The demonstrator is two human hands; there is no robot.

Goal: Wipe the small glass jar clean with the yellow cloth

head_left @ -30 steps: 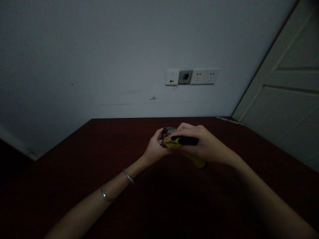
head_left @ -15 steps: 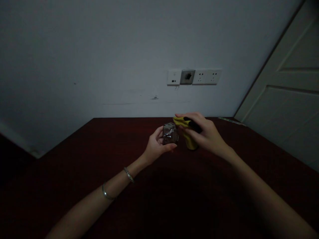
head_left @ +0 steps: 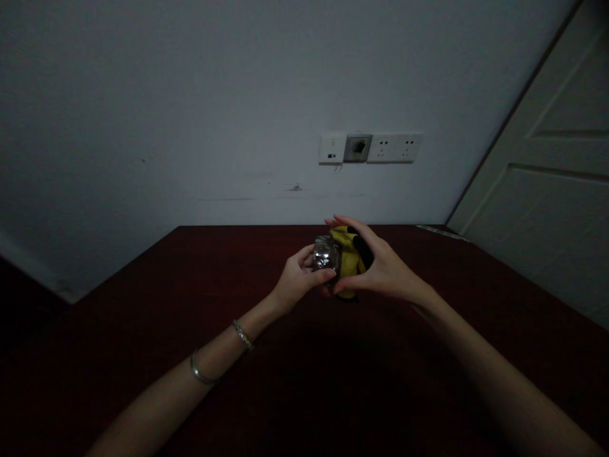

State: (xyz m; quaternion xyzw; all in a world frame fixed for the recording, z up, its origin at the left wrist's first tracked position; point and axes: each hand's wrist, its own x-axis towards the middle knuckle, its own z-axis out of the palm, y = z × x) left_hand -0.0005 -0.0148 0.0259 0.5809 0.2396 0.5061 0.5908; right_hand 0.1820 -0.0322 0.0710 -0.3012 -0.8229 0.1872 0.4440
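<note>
My left hand (head_left: pixel 295 280) is closed round a small clear glass object (head_left: pixel 326 255), held above a dark red table (head_left: pixel 200 298). My right hand (head_left: pixel 375 266) grips a yellow cloth with a black patch (head_left: pixel 349 257) and presses it against the right side of the glass object. Both hands meet at the middle of the view. Two thin bracelets sit on my left wrist and forearm (head_left: pixel 242 335).
A pale wall rises behind the table, with a row of white sockets and a grey switch plate (head_left: pixel 370 147). A white panelled door (head_left: pixel 552 190) stands at the right. The scene is dim.
A second ago the cloth lay over the glass object. My right hand then lifted away to the right, and now it is back against the object's right side.
</note>
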